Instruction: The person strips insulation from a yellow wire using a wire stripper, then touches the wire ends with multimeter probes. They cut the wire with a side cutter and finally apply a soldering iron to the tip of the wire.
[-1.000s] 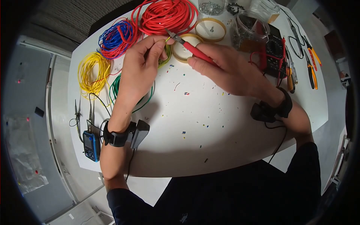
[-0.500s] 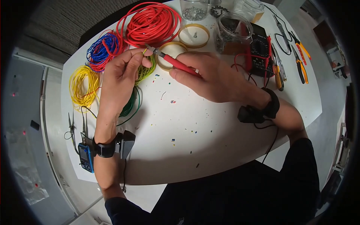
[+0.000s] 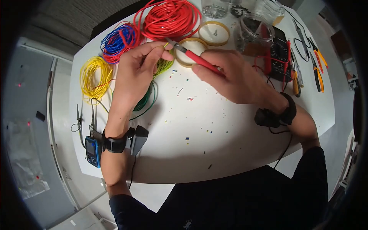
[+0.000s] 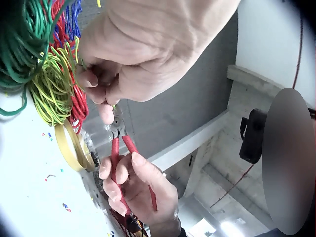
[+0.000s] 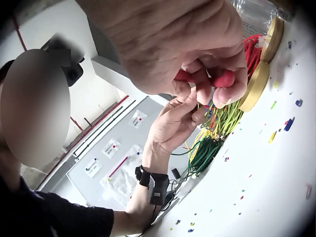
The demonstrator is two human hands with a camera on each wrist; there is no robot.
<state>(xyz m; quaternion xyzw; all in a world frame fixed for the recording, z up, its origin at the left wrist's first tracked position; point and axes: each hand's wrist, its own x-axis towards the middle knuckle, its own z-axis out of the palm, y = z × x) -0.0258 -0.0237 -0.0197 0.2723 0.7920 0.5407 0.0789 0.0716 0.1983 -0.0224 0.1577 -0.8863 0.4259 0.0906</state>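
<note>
Between thumb and fingers, my left hand (image 3: 135, 74) pinches a thin yellow-green wire (image 3: 166, 45), its short end standing out past the fingertips. Red-handled wire cutters (image 3: 203, 62) are gripped in my right hand (image 3: 235, 78), their metal head at the wire's end. In the left wrist view the cutters' two red handles (image 4: 115, 158) stand a little apart, with the right hand's fingers (image 4: 111, 189) curled round them. A coil of yellow-green wire (image 3: 164, 66) lies beneath the left hand, partly hidden by it.
Red wire (image 3: 170, 19), blue wire (image 3: 119, 40), yellow wire (image 3: 96, 78) and green wire (image 3: 143, 101) lie coiled. Gold-rimmed lids (image 3: 214, 33), a clear jar (image 3: 253, 32), a multimeter (image 3: 278, 53) and hand tools (image 3: 317, 71) stand behind and right. Scraps dot the table (image 3: 168, 153).
The head view swung away and back. Both hands and the cutters have come slightly nearer the body, the cutters staying at the wire's end. Both grips are unchanged.
</note>
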